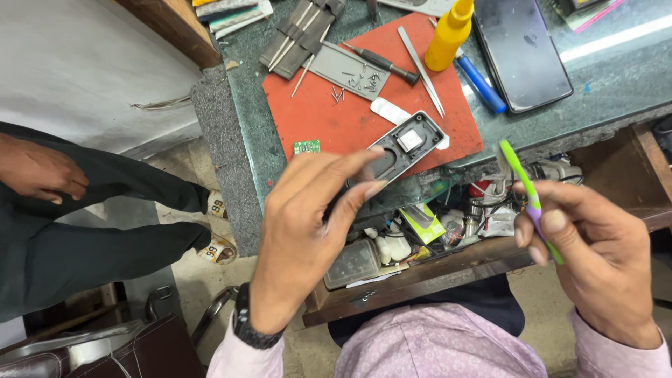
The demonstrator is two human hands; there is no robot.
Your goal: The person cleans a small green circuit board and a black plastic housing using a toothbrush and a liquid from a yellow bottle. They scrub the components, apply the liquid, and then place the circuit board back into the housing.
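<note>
An opened grey device casing (400,148) is gripped at its near end by the left hand (308,231), fingers closed round it, and held above the front edge of the red mat (329,119) on the bench (602,77). A green and purple brush (528,196), possibly a toothbrush, is pinched by the right hand (595,259), fingers clamped on its handle. An open drawer (420,273) full of parts is seen beneath. Tweezers (422,70) and a yellow bottle (449,33) are left on the mat.
</note>
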